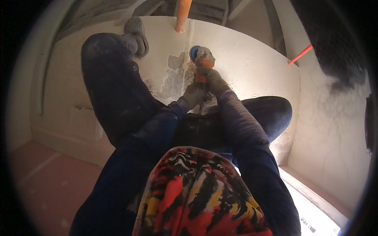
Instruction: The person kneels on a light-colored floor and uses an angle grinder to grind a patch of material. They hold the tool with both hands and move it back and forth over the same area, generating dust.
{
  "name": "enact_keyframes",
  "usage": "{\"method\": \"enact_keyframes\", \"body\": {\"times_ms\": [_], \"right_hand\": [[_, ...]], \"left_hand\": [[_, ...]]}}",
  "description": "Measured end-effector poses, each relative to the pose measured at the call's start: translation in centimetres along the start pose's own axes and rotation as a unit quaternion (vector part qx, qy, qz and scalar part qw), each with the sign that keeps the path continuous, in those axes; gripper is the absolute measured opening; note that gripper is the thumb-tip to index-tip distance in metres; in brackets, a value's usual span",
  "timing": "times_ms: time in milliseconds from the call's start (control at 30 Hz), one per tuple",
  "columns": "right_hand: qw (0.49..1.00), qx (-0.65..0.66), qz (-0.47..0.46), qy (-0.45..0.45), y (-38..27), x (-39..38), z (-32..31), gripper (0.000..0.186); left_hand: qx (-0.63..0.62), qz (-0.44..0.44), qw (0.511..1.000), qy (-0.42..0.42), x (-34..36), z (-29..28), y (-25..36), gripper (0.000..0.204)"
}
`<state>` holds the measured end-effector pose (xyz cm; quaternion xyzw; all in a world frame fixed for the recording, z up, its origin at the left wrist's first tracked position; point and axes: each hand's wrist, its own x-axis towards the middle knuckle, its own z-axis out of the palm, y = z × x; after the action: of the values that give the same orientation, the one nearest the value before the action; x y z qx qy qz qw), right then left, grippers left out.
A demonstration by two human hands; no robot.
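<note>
Both my gloved hands are wrapped round an orange and grey angle grinder [205, 62] with a blue disc [193, 53] at its far left side. My right hand [216, 82] grips the body just behind the head. Lower and to the left, my left hand [193, 96] holds the rear end. The disc is at the pale wall-like surface [244, 59], beside a rough grey bare patch [175, 74]. Whether the disc touches the surface I cannot tell. Dust coats the gloves and sleeves.
An orange pipe [182, 15] stands beyond the grinder, and an orange rod [300, 54] juts out at right. My bent legs flank the work, with a dusty shoe [136, 36] at upper left. Patterned cloth [197, 192] hangs below me. Pinkish flooring [59, 185] lies lower left.
</note>
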<state>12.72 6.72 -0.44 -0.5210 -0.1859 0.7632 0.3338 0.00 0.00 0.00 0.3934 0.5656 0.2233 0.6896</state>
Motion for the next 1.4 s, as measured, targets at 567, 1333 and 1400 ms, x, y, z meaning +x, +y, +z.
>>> {"method": "enact_keyframes", "body": {"times_ms": [567, 1333, 1400], "right_hand": [[0.990, -0.048, 0.111, 0.072, 4.3, 2.5, -0.8, 0.030], [0.943, -0.229, 0.087, 0.225, 9.3, 8.4, -3.0, 0.050], [0.934, -0.252, 0.080, 0.241, 8.9, 7.8, -2.6, 0.051]], "left_hand": [[0.302, -0.032, 0.950, 0.074, 6.1, 1.8, -10.2, 0.028], [0.523, 0.106, 0.841, -0.087, 8.3, 0.3, -11.3, 0.013], [0.534, 0.128, 0.831, -0.084, 8.3, 0.4, -11.0, 0.014]]}}
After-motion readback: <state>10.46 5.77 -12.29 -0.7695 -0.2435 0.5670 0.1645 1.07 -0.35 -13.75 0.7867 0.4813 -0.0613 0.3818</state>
